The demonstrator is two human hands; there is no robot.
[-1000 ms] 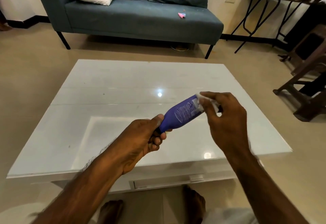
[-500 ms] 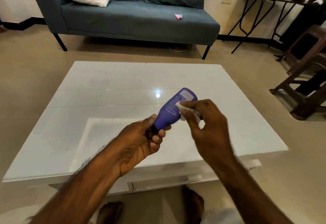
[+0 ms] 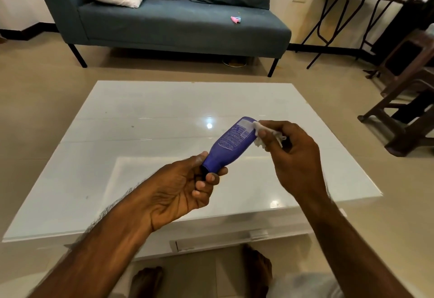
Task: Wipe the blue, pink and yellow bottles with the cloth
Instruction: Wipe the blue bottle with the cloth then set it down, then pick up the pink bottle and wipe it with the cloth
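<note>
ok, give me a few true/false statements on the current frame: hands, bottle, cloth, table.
1. The left hand holds the blue bottle by its cap end. True.
2. The bottle stands upright on the table. False: it is held tilted in the air above the table.
3. The right hand presses a white cloth against the bottle's far end. True.
4. Pink and yellow bottles stand on the table. False: neither is in view on it.
5. The cloth lies flat on the table. False: it is bunched in the right hand.
</note>
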